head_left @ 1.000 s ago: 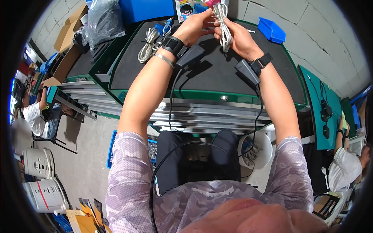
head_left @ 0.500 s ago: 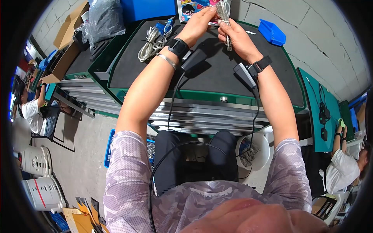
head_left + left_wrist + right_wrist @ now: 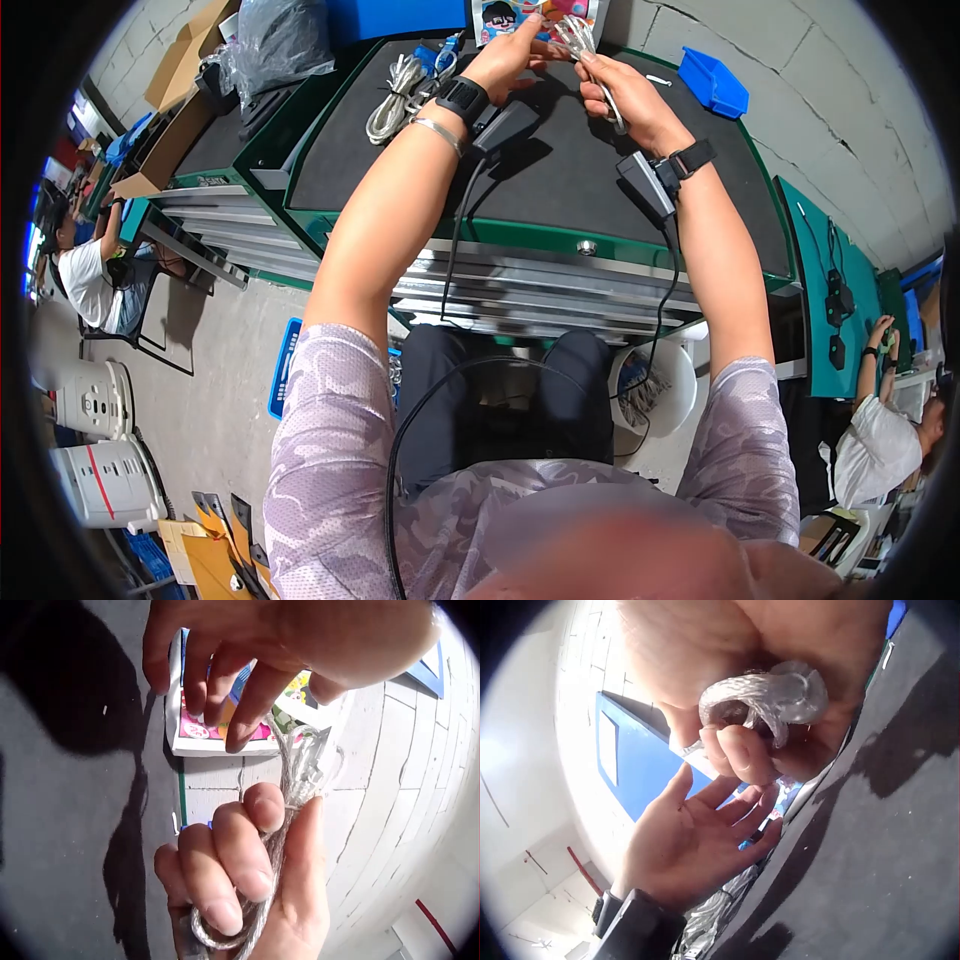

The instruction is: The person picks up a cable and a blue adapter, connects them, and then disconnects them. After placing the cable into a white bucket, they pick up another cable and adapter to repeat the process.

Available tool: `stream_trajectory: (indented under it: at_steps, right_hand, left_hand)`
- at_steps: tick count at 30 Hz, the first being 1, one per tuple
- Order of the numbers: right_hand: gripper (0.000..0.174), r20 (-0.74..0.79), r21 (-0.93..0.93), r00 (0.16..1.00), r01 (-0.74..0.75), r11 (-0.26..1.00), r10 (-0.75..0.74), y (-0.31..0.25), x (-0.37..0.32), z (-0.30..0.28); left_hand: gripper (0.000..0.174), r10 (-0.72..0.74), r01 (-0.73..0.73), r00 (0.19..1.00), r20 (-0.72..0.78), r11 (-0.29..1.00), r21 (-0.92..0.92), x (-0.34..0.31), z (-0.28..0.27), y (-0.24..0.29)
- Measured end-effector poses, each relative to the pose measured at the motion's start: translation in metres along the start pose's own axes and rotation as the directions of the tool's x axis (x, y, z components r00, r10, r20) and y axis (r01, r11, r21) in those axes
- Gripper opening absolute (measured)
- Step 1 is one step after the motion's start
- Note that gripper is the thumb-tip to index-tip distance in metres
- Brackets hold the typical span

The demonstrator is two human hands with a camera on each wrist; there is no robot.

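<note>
My right hand (image 3: 632, 98) grips a coiled silvery cable (image 3: 577, 38), its fingers curled round the bundle over the bench. In the left wrist view the strands of the cable (image 3: 294, 761) stand up past the thumb, with a thin tie round them. A loop of the cable (image 3: 739, 690) and a clear plastic end show at the palm in the right wrist view. Just left of the bundle is my left hand (image 3: 503, 68), fingers spread and extended, holding nothing. The right wrist view shows the left hand (image 3: 694, 840) with its palm turned up.
On the dark mat (image 3: 340, 165), a second coiled cable (image 3: 392, 105) with blue connectors lies left. Behind the hands stands a colourful printed packet (image 3: 495, 20). A blue bin (image 3: 714, 82) sits at back right. Below, a white bucket (image 3: 685, 385) holds cables.
My left hand has come away from the cable bundle, its fingers opening to the left. The right hand keeps its grip, and the bundle now tilts with its top leftward.
</note>
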State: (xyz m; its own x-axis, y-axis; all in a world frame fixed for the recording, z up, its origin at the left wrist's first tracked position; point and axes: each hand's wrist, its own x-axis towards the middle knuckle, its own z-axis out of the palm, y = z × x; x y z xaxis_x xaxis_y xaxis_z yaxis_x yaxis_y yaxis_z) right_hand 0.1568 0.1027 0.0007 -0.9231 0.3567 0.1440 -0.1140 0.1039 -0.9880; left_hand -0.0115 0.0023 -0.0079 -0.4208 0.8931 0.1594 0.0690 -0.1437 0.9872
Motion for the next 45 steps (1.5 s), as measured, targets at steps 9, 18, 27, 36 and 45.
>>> stream_trajectory:
  at_steps: [9, 18, 27, 36, 45]
  right_hand:
    - [0.028, 0.050, 0.020, 0.991, -0.126, 0.992, 0.125, 0.005, 0.001, -0.004]
    - [0.030, 0.071, 0.027, 0.979, -0.196, 0.980, 0.193, 0.004, 0.002, -0.019]
    - [0.034, 0.118, 0.041, 0.983, -0.149, 0.988, 0.143, 0.006, 0.000, -0.016]
    - [0.037, 0.034, -0.048, 0.999, -0.012, 0.999, 0.014, 0.011, 0.003, -0.018]
    - [0.039, 0.094, -0.134, 0.995, 0.058, 0.989, -0.046, 0.019, 0.007, -0.023]
  left_hand:
    - [0.071, -0.089, 0.077, 0.995, -0.045, 0.974, -0.212, 0.005, 0.001, -0.002]
    - [0.075, -0.158, 0.167, 0.986, 0.057, 0.962, -0.217, 0.012, -0.012, -0.008]
    - [0.032, 0.135, -0.185, 0.976, -0.173, 0.928, -0.323, 0.008, -0.011, 0.003]
    - [0.031, 0.263, -0.312, 0.942, -0.208, 0.914, -0.260, 0.009, -0.013, 0.003]
    - [0.023, 0.261, -0.337, 0.920, -0.291, 0.908, -0.249, 0.006, -0.004, 0.011]
